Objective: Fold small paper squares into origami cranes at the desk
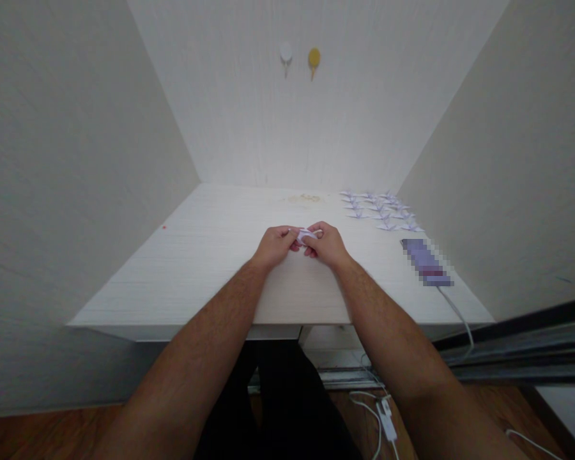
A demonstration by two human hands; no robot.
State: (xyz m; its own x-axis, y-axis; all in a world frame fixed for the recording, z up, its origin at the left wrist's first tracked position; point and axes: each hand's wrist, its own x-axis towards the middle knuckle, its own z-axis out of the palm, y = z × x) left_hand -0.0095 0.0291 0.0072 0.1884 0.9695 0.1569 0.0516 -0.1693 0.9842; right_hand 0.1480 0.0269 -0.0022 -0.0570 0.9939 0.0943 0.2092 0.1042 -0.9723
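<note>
Pinching folded lilac paper [308,237] in both left grip [278,245] and right grip [329,244] over white worktop [206,255], near origami cranes [379,207].

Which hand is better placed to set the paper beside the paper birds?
Probably the right hand: the paper birds are on that side, and it pinches the paper. The left hand is farther away.

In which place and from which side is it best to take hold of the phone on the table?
Probably grip the phone by its long edges, near the middle, from above: it lies flat on the table, and the cable leaves its near end, which is better avoided.
</note>
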